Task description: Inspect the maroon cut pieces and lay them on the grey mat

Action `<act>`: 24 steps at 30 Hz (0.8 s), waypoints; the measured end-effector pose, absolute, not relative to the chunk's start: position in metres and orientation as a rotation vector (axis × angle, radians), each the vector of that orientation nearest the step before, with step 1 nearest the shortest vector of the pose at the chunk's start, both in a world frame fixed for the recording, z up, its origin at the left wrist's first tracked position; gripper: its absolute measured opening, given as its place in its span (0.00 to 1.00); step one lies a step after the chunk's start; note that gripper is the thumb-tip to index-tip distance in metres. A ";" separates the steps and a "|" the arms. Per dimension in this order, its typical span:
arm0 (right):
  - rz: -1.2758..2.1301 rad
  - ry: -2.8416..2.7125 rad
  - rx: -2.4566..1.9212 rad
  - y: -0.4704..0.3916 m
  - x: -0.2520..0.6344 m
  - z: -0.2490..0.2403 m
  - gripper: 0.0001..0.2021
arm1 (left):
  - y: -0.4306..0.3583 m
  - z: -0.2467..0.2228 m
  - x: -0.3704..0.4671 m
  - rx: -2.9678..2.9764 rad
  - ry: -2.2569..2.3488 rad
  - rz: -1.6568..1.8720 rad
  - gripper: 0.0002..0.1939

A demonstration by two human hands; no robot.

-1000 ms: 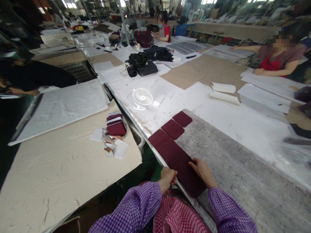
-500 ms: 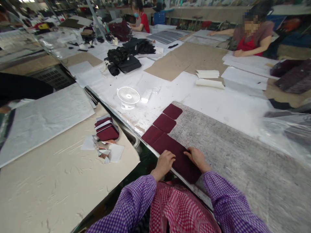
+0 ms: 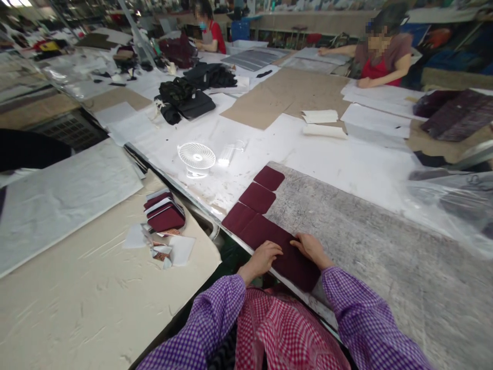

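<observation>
A long maroon fabric panel [image 3: 290,257] lies flat along the near edge of a grey, scuffed board. My left hand [image 3: 264,258] rests over its near side, fingers stretched and slightly bent, their tips on the cloth. At the panel's far side, my right hand [image 3: 311,247] has thumb and fingers together on the edge; its fingertips are partly hidden. Beyond the panel, smaller maroon pieces sit in a row: a square piece [image 3: 239,218] against its end, then a cut-corner piece [image 3: 257,197] and another cut-corner piece [image 3: 269,178].
The grey board [image 3: 370,252] extends to the right. On the cream table [image 3: 77,308] at left are a stack of maroon pieces [image 3: 165,216] and paper scraps [image 3: 181,250]. A white fan [image 3: 197,156] stands ahead, near black cloth items [image 3: 192,100]. Two people in red work across the table.
My left fingers have slid slightly right across the maroon panel. My right hand stays at the panel's far edge. The whole view has shifted a little as my head turned.
</observation>
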State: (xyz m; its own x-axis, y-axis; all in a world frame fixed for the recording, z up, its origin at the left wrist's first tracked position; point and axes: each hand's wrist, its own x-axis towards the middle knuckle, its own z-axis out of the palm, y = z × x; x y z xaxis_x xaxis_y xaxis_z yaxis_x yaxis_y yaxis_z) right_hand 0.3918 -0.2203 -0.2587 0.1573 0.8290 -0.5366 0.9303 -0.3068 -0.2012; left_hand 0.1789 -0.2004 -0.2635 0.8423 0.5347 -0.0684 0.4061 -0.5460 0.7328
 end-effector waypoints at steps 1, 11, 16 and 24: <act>-0.860 1.738 2.248 -0.220 0.392 -0.259 0.14 | -0.198 -0.264 0.177 2.219 0.652 0.205 0.15; -0.890 1.850 2.288 -0.227 0.395 -0.263 0.12 | -0.197 -0.255 0.171 2.097 0.575 0.178 0.18; -0.922 1.876 2.315 -0.228 0.397 -0.266 0.12 | -0.201 -0.245 0.166 1.803 0.848 0.217 0.14; -0.981 1.876 2.317 -0.226 0.401 -0.268 0.13 | -0.233 -0.247 0.159 0.946 1.300 -0.013 0.07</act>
